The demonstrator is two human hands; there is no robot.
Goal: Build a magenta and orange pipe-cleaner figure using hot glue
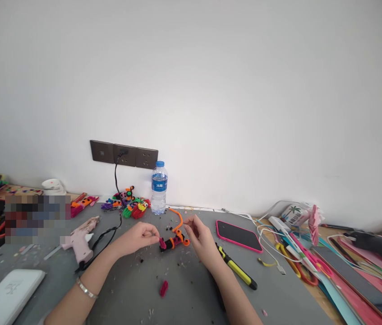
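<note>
On the grey table lies a small figure (173,243) of black, orange and magenta fuzzy stems. An orange stem (179,218) curves up from it toward the bottle. My left hand (142,237) is at the figure's left, its fingers closed near the magenta end; whether they grip it is unclear. My right hand (198,232) is just right of the orange stem, thumb and forefinger slightly apart, with nothing visible between them. Nearer to me lies a loose magenta piece (164,289).
A water bottle (159,189) stands by the wall. At the left are a pink glue gun (81,246) with a cord and a white box (10,295). Rightward lie a yellow cutter (240,271), a phone (239,235) and cables. Finished figures (131,205) sit behind.
</note>
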